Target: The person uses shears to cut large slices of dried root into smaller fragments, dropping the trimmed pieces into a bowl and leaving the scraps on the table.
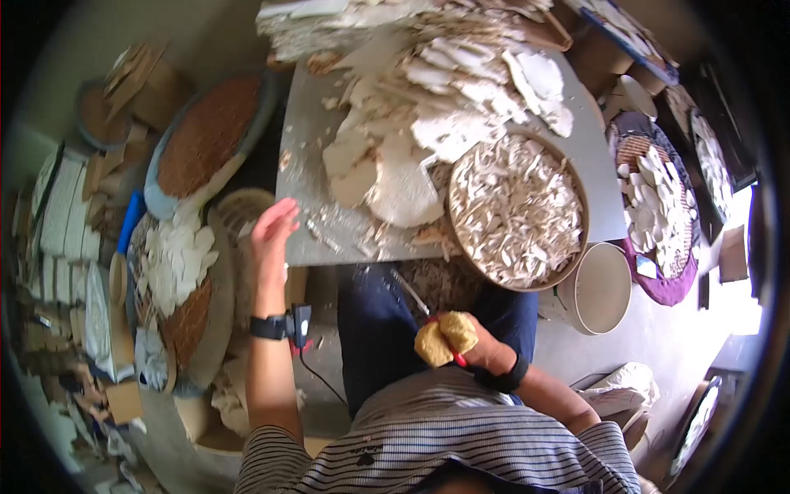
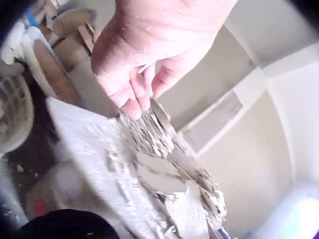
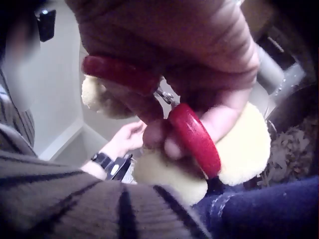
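Note:
My right hand (image 1: 487,349) grips red-handled pruning shears (image 3: 197,142) over my lap. A small metal spring shows between the two handles. Yellow sponge pads (image 3: 244,147) bulge around the handles, and in the head view the metal blade (image 1: 411,293) points up toward the table. My left hand (image 1: 272,235) is raised by the table's left front corner, fingers loosely bent. A tiny white sliver (image 2: 143,68) shows at its palm. Ahead lie off-white flat slabs (image 1: 403,183) with brownish edges. A round basket (image 1: 586,216) full of cut white strips (image 1: 518,210) overhangs the front edge.
The grey table (image 1: 309,123) carries more stacked slabs (image 1: 485,70). A white bucket (image 1: 605,288) stands right of the basket. Oval trays (image 1: 156,202) with brown and white pieces are at left; a purple-edged tray (image 1: 671,288) is at right. A cable (image 1: 322,379) hangs from the left wrist device.

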Demonstrator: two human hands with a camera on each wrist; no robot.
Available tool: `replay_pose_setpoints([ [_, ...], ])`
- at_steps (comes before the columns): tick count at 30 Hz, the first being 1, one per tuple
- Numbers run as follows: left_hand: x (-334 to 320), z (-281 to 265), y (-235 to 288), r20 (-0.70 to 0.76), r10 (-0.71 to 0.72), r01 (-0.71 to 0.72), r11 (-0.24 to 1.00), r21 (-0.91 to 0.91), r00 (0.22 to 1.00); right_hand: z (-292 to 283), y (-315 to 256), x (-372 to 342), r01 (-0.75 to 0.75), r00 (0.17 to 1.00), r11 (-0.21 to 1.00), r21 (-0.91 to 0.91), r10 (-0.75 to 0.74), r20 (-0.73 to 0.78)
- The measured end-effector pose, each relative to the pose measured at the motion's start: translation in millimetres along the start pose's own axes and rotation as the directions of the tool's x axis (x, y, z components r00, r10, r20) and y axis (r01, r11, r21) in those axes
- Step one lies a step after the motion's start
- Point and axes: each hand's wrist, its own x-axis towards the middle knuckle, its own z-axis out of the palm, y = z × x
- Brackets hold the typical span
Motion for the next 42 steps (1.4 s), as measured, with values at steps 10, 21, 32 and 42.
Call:
replay_pose_setpoints([
  [10,100,65,-27,0.496,0.227,-0.521,0.604,0.604,0.838,-4,23,-4,0.144,0.980,0.908,-0.393,-0.186,-0.071],
  [21,63,73,0,0.390,0.033,-0.370,0.395,0.841,0.920,2,28,2,0.112,0.991,0.923,-0.369,-0.133,-0.030],
  [32,68,65,-19,0.438,0.200,-0.482,0.383,0.788,0.876,3,28,-2,0.233,0.965,0.865,-0.444,-0.262,-0.004],
  [42,67,43,-45,0.165,-0.112,0.005,0.841,0.541,0.980,-5,10,-8,-0.030,0.995,0.990,0.141,0.043,-0.086],
])
